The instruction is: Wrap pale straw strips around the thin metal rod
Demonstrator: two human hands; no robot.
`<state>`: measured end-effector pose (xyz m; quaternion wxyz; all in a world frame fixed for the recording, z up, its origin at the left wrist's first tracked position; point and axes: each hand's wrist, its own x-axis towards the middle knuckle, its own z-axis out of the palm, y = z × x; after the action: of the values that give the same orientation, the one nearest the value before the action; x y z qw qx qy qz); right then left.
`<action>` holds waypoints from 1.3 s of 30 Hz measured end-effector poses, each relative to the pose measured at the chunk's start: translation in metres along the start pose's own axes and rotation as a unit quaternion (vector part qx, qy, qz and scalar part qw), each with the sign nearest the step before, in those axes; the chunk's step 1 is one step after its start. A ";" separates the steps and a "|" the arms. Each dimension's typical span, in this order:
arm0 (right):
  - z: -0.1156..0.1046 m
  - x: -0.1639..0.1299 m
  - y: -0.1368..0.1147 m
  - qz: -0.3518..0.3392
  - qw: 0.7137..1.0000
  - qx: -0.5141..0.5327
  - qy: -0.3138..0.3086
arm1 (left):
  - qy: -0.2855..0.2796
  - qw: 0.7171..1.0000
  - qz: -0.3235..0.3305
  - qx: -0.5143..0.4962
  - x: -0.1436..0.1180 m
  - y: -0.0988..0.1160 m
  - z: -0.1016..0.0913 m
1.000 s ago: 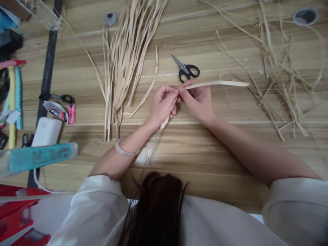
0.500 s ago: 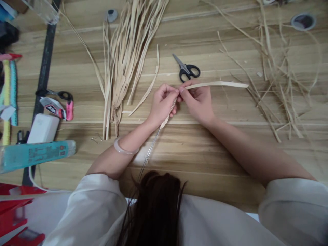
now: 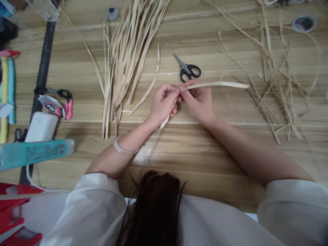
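2 bare hands are meeting over the middle of a wide wooden table [image 3: 194,150], which is carrying everything else. Spreading across its far right is a loose tangle of dry straw [image 3: 279,78], while a tidier bundle of flat straw strips [image 3: 125,58] is fanning down from the far edge, left of centre, probably kept straight so that single strips are easy to draw out. Lying at the near left is a teal tube [image 3: 33,153], with a white box [image 3: 41,127] just beyond it and pink-handled pliers [image 3: 60,100] beyond that. Sitting just beyond the hands are black-handled scissors [image 3: 188,68], seemingly parked within easy reach. Running rightward from the fingertips is 1 flat straw strip [image 3: 217,84], which the right hand [image 3: 198,102] is pinching at its left end, likely keeping it taut and level. Curling closed, the left hand [image 3: 161,104] is gripping a short woven straw cord [image 3: 171,111], apparently steadying it where the strip is joining. Trailing from the cord's near end toward the person are thin metal wires [image 3: 150,152], looking like a core for the weaving.
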<state>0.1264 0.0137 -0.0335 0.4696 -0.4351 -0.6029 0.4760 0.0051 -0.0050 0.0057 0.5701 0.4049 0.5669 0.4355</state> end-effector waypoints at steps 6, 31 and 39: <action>0.000 0.000 0.001 -0.006 1.000 -0.001 0.002 | -0.002 1.000 0.006 -0.003 -0.002 0.001 0.000; 0.002 -0.002 -0.004 -0.012 0.999 0.039 0.030 | 0.004 1.000 -0.015 -0.016 -0.001 0.003 0.001; 0.002 -0.001 -0.004 0.000 0.999 0.033 0.025 | 0.008 0.999 -0.023 -0.024 -0.001 0.003 0.001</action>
<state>0.1247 0.0116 -0.0296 0.4981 -0.4312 -0.5754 0.4846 0.0061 -0.0047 0.0085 0.5846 0.3744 0.5703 0.4390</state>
